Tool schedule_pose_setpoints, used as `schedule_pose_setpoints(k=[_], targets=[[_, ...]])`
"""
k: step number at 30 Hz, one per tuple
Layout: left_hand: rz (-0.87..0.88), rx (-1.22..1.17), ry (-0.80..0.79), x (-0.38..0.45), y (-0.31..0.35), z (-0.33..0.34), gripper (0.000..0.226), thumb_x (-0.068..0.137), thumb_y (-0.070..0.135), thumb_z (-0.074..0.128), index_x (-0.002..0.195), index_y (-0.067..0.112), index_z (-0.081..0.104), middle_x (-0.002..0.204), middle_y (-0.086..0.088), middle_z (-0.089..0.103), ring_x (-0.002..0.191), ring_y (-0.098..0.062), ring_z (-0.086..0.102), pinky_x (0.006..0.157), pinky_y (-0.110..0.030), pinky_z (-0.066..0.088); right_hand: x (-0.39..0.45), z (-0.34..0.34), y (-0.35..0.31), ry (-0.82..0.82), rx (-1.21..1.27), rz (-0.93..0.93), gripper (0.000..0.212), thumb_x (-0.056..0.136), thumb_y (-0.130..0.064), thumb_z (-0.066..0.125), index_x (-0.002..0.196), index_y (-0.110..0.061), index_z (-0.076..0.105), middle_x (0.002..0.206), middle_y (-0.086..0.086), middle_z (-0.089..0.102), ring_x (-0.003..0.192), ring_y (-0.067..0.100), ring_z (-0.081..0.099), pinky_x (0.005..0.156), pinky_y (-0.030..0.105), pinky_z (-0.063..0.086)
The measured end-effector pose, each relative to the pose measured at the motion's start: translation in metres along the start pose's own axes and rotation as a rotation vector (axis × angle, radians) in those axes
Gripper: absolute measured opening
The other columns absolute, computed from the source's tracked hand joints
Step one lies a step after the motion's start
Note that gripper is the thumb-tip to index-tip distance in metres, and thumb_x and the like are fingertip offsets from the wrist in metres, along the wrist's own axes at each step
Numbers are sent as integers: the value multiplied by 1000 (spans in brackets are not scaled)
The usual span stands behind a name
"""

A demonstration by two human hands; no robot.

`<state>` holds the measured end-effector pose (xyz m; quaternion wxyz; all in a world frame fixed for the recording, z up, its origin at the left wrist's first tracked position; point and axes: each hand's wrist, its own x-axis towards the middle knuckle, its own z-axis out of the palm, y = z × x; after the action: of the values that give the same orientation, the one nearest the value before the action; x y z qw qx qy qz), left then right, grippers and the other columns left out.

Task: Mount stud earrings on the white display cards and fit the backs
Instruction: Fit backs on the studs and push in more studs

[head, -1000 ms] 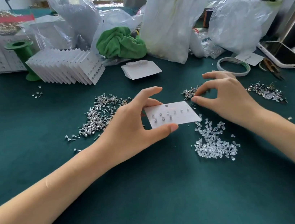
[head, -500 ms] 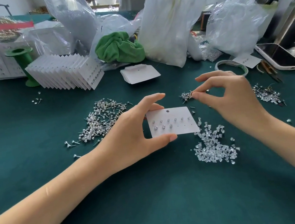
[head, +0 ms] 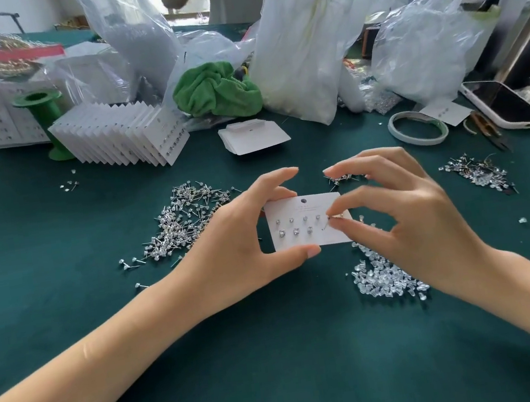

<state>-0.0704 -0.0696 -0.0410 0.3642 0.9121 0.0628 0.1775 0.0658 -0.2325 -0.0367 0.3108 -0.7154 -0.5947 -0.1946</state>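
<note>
White rectangular paper display card (head: 307, 222), long axis 9-to-3, in left hand (head: 246, 247) grip | right hand (head: 405, 215) pinches silver stud earring (head: 328, 222) at card's 3 o'clock, post slanting toward 7.

head view | worn high | faces forward-down | near green table (head: 70, 330)

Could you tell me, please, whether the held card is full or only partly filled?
Partly filled: the card shows seven studs; the right hand pinches another.
</note>
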Motion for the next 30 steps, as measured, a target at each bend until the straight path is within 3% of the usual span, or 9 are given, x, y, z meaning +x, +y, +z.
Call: schedule_pose_setpoints(k=[7,12,14,16,19,21,23,26,30], targets=[[8,-4,16,-1,1,1,79,69,44,74,137,34,37,118,16,60,105,8,52,90,-3,34,-3,2,-2,-36,-9,-52,7,81,-15,72,83,-9,75,115,6,66,108,26,54,90,42,46],[-18,-15,64,1,-1,0,77,68,47,73,135,37,38,115,22,59,103,11,52,87,0,32,-1,-2,-10,12,117,133,9,85,-17,71,90,-10,75,107,2,67,102,22,57,89,29,44],[-36,-20,98,2,-2,-1,77,67,49,72,134,38,37,114,23,59,101,12,51,86,1,32,1,-8,-20,52,233,294,7,84,-21,72,84,-14,72,89,-6,67,85,12,59,75,22,45],[-51,-19,138,2,-2,-2,76,66,49,71,134,38,38,112,23,58,99,14,50,84,2,31,3,-13,-32,61,476,494,15,81,-23,72,72,-15,63,65,-6,63,56,7,55,51,17,41],[-70,-14,191,2,0,-1,75,66,50,70,133,38,38,112,20,58,99,15,48,82,3,30,1,-15,-50,-95,987,855,27,70,-32,71,69,-11,53,53,3,59,33,13,43,33,17,28],[-75,-17,218,2,2,-1,76,66,50,71,133,37,39,113,19,58,99,17,47,82,4,28,-1,-11,-59,-195,1158,1010,31,65,-33,68,75,-11,50,57,7,62,32,14,44,30,16,27],[-67,-26,242,0,6,-1,76,67,48,73,134,34,40,114,19,58,99,18,46,82,5,27,-1,-7,-62,-189,1211,1079,38,63,-32,68,86,-8,48,65,10,68,37,16,51,29,19,31],[-39,-35,258,-3,11,-2,77,66,49,72,135,34,39,114,20,59,102,15,48,84,3,28,0,-6,-61,-141,1183,1090,49,63,-38,65,99,-8,54,81,12,74,49,19,63,30,21,35],[6,-34,256,-6,17,-1,78,68,42,77,135,34,39,115,18,60,101,15,48,85,2,30,2,-6,-58,-77,1165,1033,43,70,-37,63,102,-8,60,83,8,75,59,22,70,29,19,35]])
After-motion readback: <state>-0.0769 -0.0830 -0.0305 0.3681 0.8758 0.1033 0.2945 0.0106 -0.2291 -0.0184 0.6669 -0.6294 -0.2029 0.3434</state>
